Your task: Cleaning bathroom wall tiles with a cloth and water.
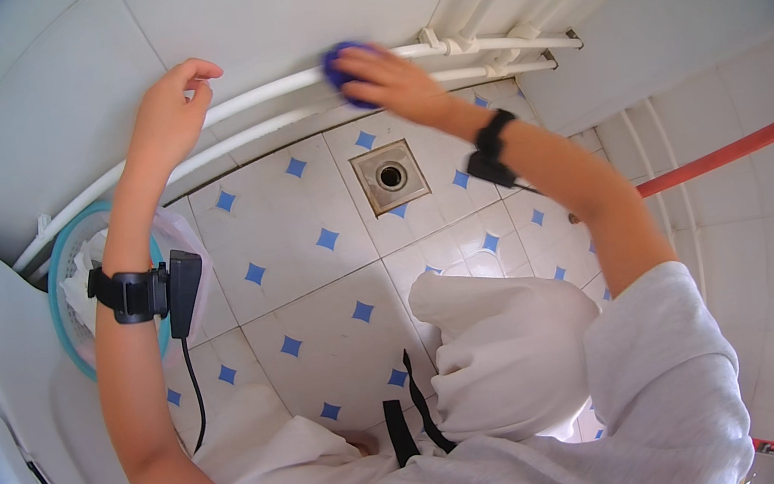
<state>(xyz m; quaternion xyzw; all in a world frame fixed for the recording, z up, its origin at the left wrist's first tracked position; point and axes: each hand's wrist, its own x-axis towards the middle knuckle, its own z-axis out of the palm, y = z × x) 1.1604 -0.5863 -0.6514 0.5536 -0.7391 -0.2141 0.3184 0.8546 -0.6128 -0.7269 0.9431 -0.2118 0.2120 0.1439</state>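
A dark blue cloth or sponge [340,77], blurred by motion, is under the fingers of my right hand [392,84]. It lies against the upper white pipe [282,87] that runs along the tiled wall. My left hand [169,114] is raised by the wall near the same pipe, to the left. Its fingers are loosely curled, with a gap between thumb and forefinger, and nothing shows in it. Whether it touches the wall or the pipe I cannot tell. A lower white pipe [244,137] runs beneath the first.
A teal-rimmed waste basket [67,328] with a bag and paper stands beneath my left forearm. A square floor drain [390,178] is set in white tiles with blue diamonds. A red strap-like band [741,144] crosses the right side. White fixture [2,333] at left.
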